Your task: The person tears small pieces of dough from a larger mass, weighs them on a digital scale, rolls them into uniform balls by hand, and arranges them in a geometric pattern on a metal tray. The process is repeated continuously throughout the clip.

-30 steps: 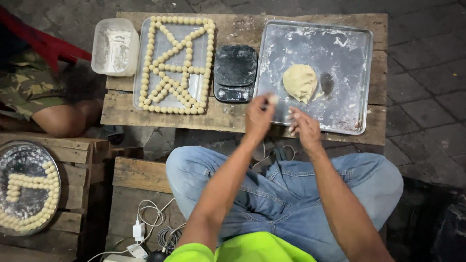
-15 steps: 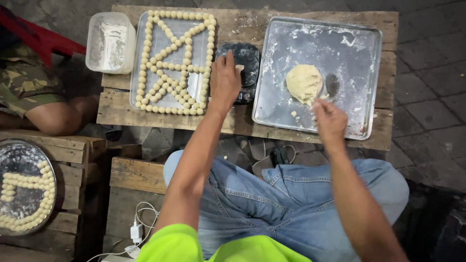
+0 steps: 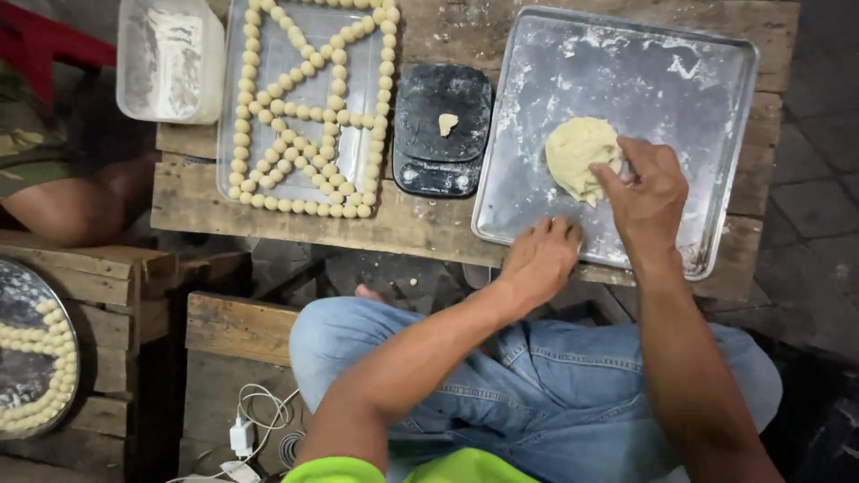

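right hand reaches over the tray, fingers pinching the dough; left hand rests at its edge, fingers curled and empty.

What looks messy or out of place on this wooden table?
Little stands out. The square metal tray is smeared with flour around the pale dough lump that the right hand pinches. A small dough piece sits alone on the black kitchen scale.
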